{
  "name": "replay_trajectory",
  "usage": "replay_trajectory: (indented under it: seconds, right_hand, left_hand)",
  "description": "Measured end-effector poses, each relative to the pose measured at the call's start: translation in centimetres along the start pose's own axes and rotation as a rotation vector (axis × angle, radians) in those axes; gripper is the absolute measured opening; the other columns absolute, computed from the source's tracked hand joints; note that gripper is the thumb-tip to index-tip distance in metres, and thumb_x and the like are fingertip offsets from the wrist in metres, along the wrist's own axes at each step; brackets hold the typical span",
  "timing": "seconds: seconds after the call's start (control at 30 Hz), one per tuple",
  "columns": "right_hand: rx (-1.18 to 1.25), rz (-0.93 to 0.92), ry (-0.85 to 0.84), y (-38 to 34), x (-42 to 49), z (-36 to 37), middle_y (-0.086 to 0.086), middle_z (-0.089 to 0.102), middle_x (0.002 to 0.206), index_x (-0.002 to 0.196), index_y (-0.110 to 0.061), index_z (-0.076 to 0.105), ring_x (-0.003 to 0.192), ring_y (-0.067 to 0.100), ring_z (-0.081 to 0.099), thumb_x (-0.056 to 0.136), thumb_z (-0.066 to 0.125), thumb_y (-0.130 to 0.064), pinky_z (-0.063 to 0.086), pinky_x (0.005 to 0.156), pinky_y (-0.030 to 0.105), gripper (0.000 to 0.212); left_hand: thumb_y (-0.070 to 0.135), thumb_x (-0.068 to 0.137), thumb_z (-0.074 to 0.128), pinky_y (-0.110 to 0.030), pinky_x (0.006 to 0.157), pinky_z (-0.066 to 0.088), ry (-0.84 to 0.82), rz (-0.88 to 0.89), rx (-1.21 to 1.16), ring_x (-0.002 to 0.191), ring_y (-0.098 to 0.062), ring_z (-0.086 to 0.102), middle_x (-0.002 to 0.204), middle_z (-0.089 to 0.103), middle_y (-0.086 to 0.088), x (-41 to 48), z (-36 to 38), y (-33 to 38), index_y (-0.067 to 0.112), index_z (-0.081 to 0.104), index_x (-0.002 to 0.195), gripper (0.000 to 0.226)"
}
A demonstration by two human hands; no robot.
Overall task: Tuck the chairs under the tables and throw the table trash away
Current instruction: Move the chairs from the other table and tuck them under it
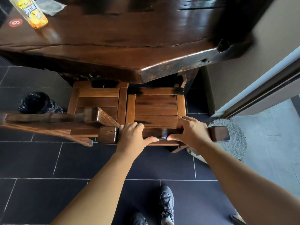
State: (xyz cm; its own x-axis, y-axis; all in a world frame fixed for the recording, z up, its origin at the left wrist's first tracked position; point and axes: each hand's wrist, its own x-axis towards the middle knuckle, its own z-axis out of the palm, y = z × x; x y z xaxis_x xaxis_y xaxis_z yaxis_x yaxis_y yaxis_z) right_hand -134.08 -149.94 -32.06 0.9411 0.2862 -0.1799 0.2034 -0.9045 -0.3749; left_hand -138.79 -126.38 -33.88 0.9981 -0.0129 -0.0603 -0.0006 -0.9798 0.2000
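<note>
Left hand [132, 137], right hand [192, 133] gripping chair [155, 109] backrest, seat under table [113, 46]

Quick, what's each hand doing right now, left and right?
Left hand: closed, gripping the chair's back rail.
Right hand: closed, gripping the same rail.

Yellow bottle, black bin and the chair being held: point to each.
Yellow bottle [30, 13]: head view, its label.
Black bin [34, 102]: head view, bag lining.
Chair [155, 109]: head view, seat slats.
</note>
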Motion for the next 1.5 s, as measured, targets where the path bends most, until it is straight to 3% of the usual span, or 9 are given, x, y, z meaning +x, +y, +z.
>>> replay_trajectory:
  seconds: [0.2,0.33,0.47,0.9,0.97,1.03,1.13,1.3,1.5]
  right_hand:
    - [-0.018,0.03,-0.026,0.4,2.5,-0.6,-0.016,0.056,0.094,0.091,-0.025,0.063,0.094,0.014,0.058,0.065,0.074,-0.073,0.041,0.077,0.035,0.057]
    - [-0.031,0.03,-0.038,0.5,4.1,-1.2,-0.014,0.058,0.095,0.091,-0.023,0.063,0.09,0.014,0.057,0.065,0.075,-0.072,0.035,0.072,0.033,0.056]
    - [-0.04,0.047,-0.054,0.6,5.3,-1.5,-0.012,0.06,0.095,0.087,-0.023,0.062,0.088,0.015,0.057,0.063,0.073,-0.076,0.044,0.077,0.036,0.059]
    - [-0.098,0.055,-0.089,0.2,6.3,-1.9,-0.011,0.058,0.1,0.094,-0.022,0.061,0.091,0.014,0.054,0.069,0.074,-0.071,0.033,0.07,0.033,0.057]
    - [-0.087,0.05,-0.091,0.2,6.2,-1.8,-0.01,0.058,0.101,0.097,-0.022,0.061,0.095,0.015,0.056,0.071,0.073,-0.07,0.038,0.074,0.034,0.056]
    - [-0.069,0.051,-0.095,-0.2,5.7,-1.8,-0.007,0.061,0.105,0.103,-0.022,0.063,0.102,0.018,0.056,0.073,0.072,-0.069,0.044,0.084,0.037,0.057]
    - [-0.075,0.1,-0.118,-1.6,4.6,-2.6,-0.006,0.063,0.114,0.114,-0.025,0.064,0.113,0.02,0.058,0.08,0.068,-0.065,0.047,0.095,0.04,0.053]
    - [-0.054,0.089,-0.182,-3.5,2.1,-6.5,-0.005,0.062,0.123,0.127,-0.03,0.06,0.113,0.021,0.061,0.086,0.064,-0.061,0.052,0.091,0.038,0.052]
    - [-0.125,0.059,-0.173,-5.3,-3.3,-11.1,-0.002,0.061,0.122,0.128,-0.026,0.051,0.11,0.022,0.061,0.083,0.063,-0.062,0.052,0.085,0.037,0.059]
  left_hand:
    - [0.082,0.073,0.055,-0.041,0.086,0.037,0.014,-0.007,-0.014,0.095,-0.025,0.061,0.1,0.069,-0.001,2.5,-0.3,0.0,0.017,0.07,0.103,0.073]
    - [0.083,0.073,0.053,-0.041,0.087,0.039,0.01,-0.023,-0.011,0.096,-0.025,0.061,0.102,0.069,-0.001,4.0,-0.3,0.0,0.017,0.069,0.106,0.075]
    - [0.083,0.074,0.051,-0.041,0.088,0.04,0.008,-0.018,-0.015,0.098,-0.024,0.062,0.104,0.07,-0.001,5.1,-0.3,-0.2,0.017,0.069,0.108,0.077]
    - [0.084,0.07,0.055,-0.04,0.085,0.038,-0.001,-0.032,-0.028,0.091,-0.022,0.062,0.096,0.068,0.003,6.2,-0.1,-0.6,0.018,0.07,0.099,0.073]
    - [0.083,0.074,0.052,-0.04,0.089,0.036,-0.065,-0.062,-0.094,0.098,-0.022,0.061,0.103,0.068,0.004,6.4,-1.2,-0.1,0.02,0.068,0.105,0.073]
    - [0.082,0.078,0.048,-0.041,0.098,0.037,-0.232,-0.144,-0.202,0.114,-0.025,0.057,0.121,0.066,0.0,6.6,-3.3,0.3,0.02,0.065,0.122,0.078]
    - [0.078,0.077,0.056,-0.045,0.108,0.04,-0.476,-0.176,-0.264,0.136,-0.028,0.043,0.148,0.049,-0.002,6.0,-6.3,0.3,0.024,0.047,0.145,0.087]
    - [0.056,0.085,0.066,-0.042,0.111,0.039,-0.451,-0.173,-0.281,0.14,-0.024,0.041,0.157,0.038,-0.001,2.7,-10.4,1.9,0.021,0.033,0.153,0.082]
    - [0.051,0.09,0.061,-0.04,0.103,0.046,-0.363,-0.064,-0.166,0.131,-0.022,0.049,0.149,0.047,0.002,-1.7,-15.0,3.8,0.024,0.042,0.146,0.065]
